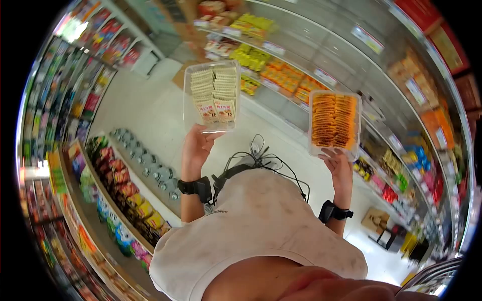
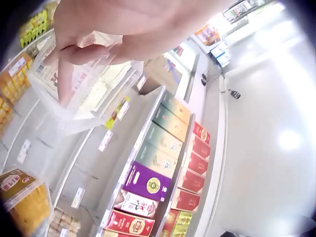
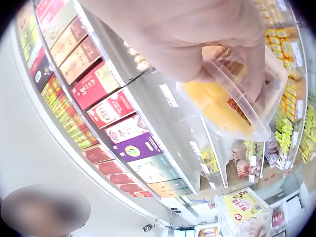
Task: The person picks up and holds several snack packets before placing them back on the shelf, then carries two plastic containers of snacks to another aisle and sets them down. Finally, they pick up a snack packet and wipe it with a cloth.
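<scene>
My left hand (image 1: 197, 148) grips the near end of a clear plastic tub (image 1: 213, 68) filled with two rows of pale snack packets (image 1: 215, 95). In the left wrist view, the fingers (image 2: 64, 81) of that hand lie against the tub's side. Out to the right, my right hand (image 1: 340, 170) holds a second clear tub (image 1: 312, 145) by its near end, with two rows of orange-brown packets (image 1: 334, 120) inside. The right wrist view shows the fingers and thumb of that hand around the tub's rim (image 3: 237, 94). Both tubs are raised in front of the body, well apart.
Store shelves (image 1: 326, 55) with snack packets run along the front and right. Boxed goods (image 2: 148, 182) line the upper shelves. A low display with chip bags (image 1: 120, 175) and large bottles (image 1: 150, 163) stands at left. A cardboard box (image 1: 379, 220) sits on the floor at right.
</scene>
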Demonstrator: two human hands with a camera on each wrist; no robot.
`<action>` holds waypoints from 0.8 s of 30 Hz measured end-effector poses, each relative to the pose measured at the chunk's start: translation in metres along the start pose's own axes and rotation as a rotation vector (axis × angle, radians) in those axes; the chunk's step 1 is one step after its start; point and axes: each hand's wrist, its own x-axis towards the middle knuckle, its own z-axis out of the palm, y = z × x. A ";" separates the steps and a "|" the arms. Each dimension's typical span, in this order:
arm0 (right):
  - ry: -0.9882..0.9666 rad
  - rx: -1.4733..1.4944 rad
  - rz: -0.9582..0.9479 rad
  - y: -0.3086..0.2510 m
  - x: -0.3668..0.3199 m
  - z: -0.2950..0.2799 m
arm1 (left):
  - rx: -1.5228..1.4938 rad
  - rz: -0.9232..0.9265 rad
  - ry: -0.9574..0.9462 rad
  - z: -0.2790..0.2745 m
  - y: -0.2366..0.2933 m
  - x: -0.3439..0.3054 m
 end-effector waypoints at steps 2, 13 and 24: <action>-0.076 0.014 0.069 0.015 0.011 0.020 | -0.019 0.067 0.097 -0.028 0.008 -0.022; -0.479 -0.112 0.264 0.094 0.058 0.251 | -0.223 0.474 0.517 -0.204 0.085 -0.104; -0.825 -0.193 0.501 0.198 0.071 0.585 | -0.241 0.504 0.647 -0.364 0.229 -0.109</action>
